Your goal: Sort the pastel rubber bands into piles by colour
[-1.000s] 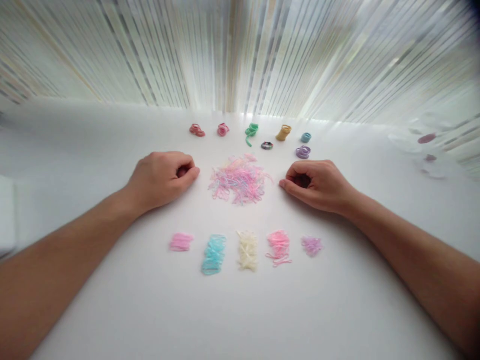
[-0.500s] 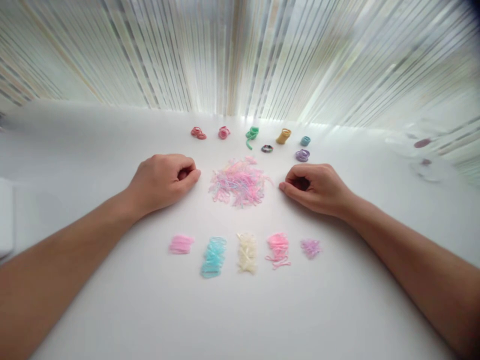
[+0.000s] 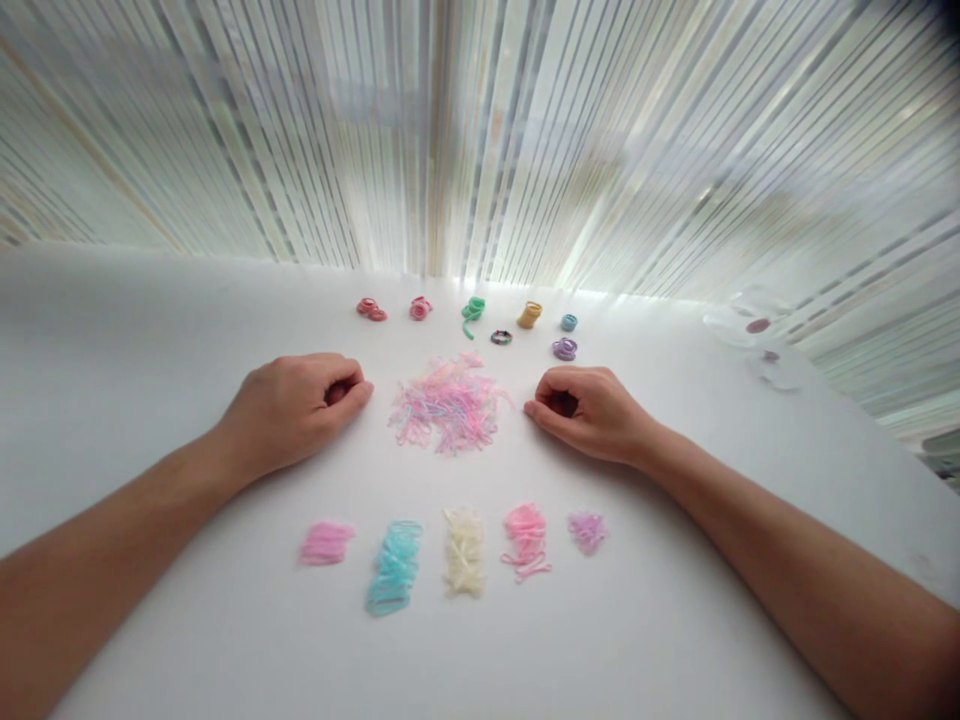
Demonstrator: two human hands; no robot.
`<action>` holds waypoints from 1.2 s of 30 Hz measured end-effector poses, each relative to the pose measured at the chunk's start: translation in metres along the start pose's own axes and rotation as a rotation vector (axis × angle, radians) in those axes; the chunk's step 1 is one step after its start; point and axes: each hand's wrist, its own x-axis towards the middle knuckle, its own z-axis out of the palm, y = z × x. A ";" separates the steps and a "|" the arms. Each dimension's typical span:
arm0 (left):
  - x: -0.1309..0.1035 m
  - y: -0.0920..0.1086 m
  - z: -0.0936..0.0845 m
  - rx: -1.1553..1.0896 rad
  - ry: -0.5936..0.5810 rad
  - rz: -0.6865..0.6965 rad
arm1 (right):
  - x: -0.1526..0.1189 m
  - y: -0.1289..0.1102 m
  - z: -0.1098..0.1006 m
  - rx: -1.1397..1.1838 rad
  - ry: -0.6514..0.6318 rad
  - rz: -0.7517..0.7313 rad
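A mixed heap of thin pastel bands lies between my two hands on the white table. My left hand rests left of it, fingers curled closed with nothing seen in them. To the right, my right hand rests with thumb and forefinger tips together, apparently holding nothing. Nearer me is a row of sorted bands: a pink bunch, a turquoise bunch, a cream bunch, a brighter pink bunch and a small lilac bunch.
Behind the heap sit red coils, a pink-red coil, a green coil, a dark ring, a yellow roll, a blue roll and a purple coil. Clear round items lie far right, before a striped curtain.
The view has shifted, so the table, bands and both hands appear lower and further left. Both hands keep their closed poses beside the heap.
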 end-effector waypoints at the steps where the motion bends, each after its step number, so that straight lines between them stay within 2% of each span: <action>1: 0.000 0.000 0.000 -0.001 -0.003 -0.001 | 0.000 0.000 0.000 0.001 -0.001 0.000; 16: -0.002 0.001 0.001 -0.017 0.020 0.012 | -0.003 -0.017 0.004 0.060 0.011 0.214; 27: -0.004 0.006 0.002 -0.078 0.033 0.031 | -0.007 -0.014 0.005 0.010 0.046 0.123; 36: -0.001 0.003 0.001 0.015 0.023 0.008 | -0.005 -0.020 0.008 -0.063 0.093 0.023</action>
